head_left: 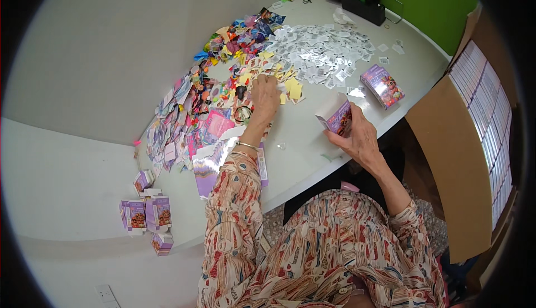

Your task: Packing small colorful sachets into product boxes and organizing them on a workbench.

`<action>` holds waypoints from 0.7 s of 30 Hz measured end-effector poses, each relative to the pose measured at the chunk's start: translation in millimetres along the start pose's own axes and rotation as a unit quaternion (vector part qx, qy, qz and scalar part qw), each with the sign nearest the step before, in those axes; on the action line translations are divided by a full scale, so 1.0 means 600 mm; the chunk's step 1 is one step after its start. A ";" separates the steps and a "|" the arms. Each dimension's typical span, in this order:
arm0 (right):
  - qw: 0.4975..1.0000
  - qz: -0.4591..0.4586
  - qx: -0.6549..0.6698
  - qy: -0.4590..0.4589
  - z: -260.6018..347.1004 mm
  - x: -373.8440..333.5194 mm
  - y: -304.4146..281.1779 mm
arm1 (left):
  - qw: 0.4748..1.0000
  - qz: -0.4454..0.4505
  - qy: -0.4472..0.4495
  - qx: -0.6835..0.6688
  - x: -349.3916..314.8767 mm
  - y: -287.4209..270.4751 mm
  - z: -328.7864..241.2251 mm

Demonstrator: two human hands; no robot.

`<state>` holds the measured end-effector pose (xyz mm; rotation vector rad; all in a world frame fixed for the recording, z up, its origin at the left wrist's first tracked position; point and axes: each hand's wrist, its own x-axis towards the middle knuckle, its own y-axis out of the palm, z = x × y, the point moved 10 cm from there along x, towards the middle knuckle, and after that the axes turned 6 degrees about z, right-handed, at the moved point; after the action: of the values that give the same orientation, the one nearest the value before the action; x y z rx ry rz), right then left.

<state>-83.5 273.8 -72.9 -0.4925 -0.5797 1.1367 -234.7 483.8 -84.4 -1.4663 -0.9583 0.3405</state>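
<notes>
My right hand (364, 139) grips a small purple printed box (339, 119), its white flap standing up at the open end. My left hand (264, 98) is down among small paper pieces, fingers drawn together at the near edge of the heap; whatever they pinch is hidden. Yellow paper slips (293, 88) lie right beside those fingertips. Left of that hand spread colourful small trinkets and packets (195, 101). Beyond it rises a broad heap of white printed labels (321, 48). Another purple box (383, 87), closed, sits farther right on the table.
Flat purple cartons (209, 173) are stacked under my left forearm. Several purple boxes (146, 214) cluster at the table's left end. A black tape dispenser (362, 7) stands at the back. Close on the right, an open cardboard carton (446, 157) holds rows of flat-packed cartons.
</notes>
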 end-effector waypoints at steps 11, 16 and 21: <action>1.000 -0.023 0.010 -0.014 -0.011 -0.004 -0.005 | 0.985 -0.003 -0.034 -0.172 0.023 -0.019 0.050; 1.000 -0.014 0.024 0.005 -0.013 -0.003 -0.010 | 0.939 0.105 -0.083 -0.316 0.027 0.008 0.030; 0.999 -0.020 0.023 -0.012 -0.007 -0.001 -0.004 | 0.986 0.085 -0.026 -0.143 -0.004 0.044 -0.031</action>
<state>-79.0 271.9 -74.7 -0.4269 -0.5811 1.1166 -213.5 473.3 -106.7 -1.8166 -0.9538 0.3783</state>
